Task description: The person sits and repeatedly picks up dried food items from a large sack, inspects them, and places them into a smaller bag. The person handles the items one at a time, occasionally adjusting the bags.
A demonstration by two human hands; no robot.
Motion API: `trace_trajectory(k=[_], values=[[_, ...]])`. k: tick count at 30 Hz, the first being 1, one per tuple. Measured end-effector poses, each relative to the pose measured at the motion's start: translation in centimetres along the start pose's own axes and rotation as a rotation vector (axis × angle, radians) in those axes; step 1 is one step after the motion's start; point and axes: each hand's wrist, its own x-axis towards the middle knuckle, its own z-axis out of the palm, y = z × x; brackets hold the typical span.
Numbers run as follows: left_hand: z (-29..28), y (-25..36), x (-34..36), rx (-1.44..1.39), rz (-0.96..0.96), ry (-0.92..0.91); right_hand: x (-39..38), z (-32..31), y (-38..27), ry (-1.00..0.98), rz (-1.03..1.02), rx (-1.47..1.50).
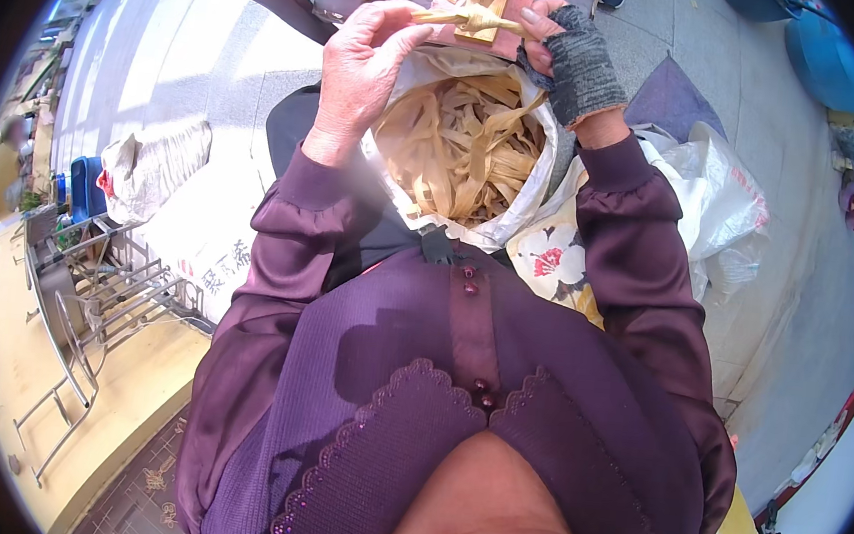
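Left hand [367, 67], right hand [575, 66]: both pinching opposite ends of twisted tan strip [480, 18]; I'd keep pull light, even.

Pale tiled floor [237, 71] with bright sunlight stripes [149, 34] at upper left, tubular metal rack [62, 314] below.

My strip [478, 18] is pale straw-yellow, dry-looking and fibrous; it is twisted into a narrow roll, thickening to a knot-like bulge near its middle and narrowing on both sides; I hold it nearly level and crosswise, pinched between my left hand [364, 69] and right hand [567, 61]; it appears just past the far rim of the sack [534, 203], off the ground.
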Motion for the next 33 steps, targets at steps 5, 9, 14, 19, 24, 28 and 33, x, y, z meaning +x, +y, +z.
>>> trace_trajectory(k=[5,9,14,19,24,28,33], values=[[1.7,1.3,-0.5,0.502,0.258,-0.220,-0.3,1.5,2.6,-0.122,-0.007,-0.296],[2.0,0.0,-0.8,0.647,0.370,-0.222,-0.4,1.9,2.1,-0.120,0.038,-0.261],[0.8,-5.6,0.1,0.677,0.627,-0.146,-1.4,4.1,2.5,-0.092,-0.505,-0.591],[1.0,-8.0,1.2,0.649,0.502,-0.130,-0.9,3.7,1.6,0.005,-0.428,-0.633],[2.1,-5.8,3.0,-0.637,-0.446,-0.273,2.5,-0.3,1.0,0.127,-0.364,-0.856],[2.6,-5.8,4.4,-0.714,-0.484,-0.306,4.2,-1.6,0.4,0.220,-0.293,-0.972],[3.3,-6.3,5.8,-0.433,-0.393,-0.193,6.2,-2.6,1.8,0.254,-0.255,-0.834]])
